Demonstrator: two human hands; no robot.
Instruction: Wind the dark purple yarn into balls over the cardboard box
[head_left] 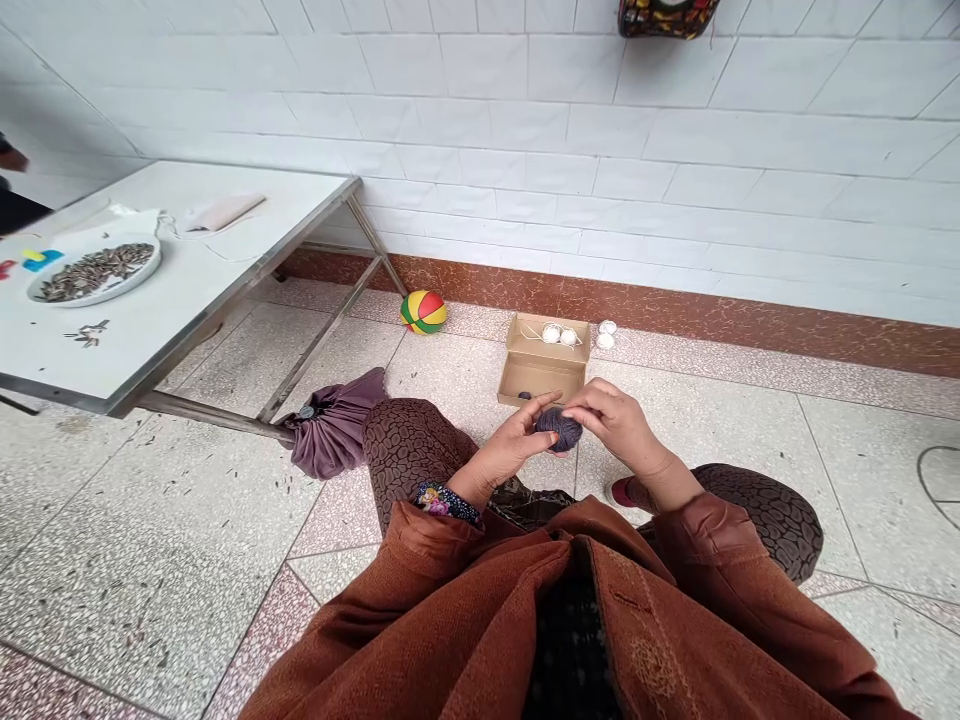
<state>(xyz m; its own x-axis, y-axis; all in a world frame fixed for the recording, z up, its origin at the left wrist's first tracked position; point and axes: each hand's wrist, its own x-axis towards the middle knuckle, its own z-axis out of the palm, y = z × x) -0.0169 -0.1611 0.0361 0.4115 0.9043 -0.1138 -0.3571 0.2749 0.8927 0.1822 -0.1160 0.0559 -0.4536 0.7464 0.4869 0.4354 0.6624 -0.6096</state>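
Observation:
A ball of dark purple-grey yarn (pixel 561 430) rests in my left hand (pixel 517 440), with the thumb across its front and the fingers behind. My right hand (pixel 611 418) touches the ball's upper right side. Its thumb and forefinger are pinched together on the yarn there; any single strand is too fine to make out. Just beyond both hands, an open cardboard box (pixel 544 375) stands on the floor. Two white yarn balls (pixel 560 335) lie by its raised lid, and a small dark ball (pixel 524 396) is inside near the front.
Two more white balls (pixel 606 334) lie right of the box. A striped ball (pixel 423 312) sits by the wall. At left stands a white table (pixel 247 240) bearing a plate of seeds (pixel 101 272); a purple cloth bag (pixel 337 425) lies at its leg. Another person's hand (pixel 13 158) shows far left.

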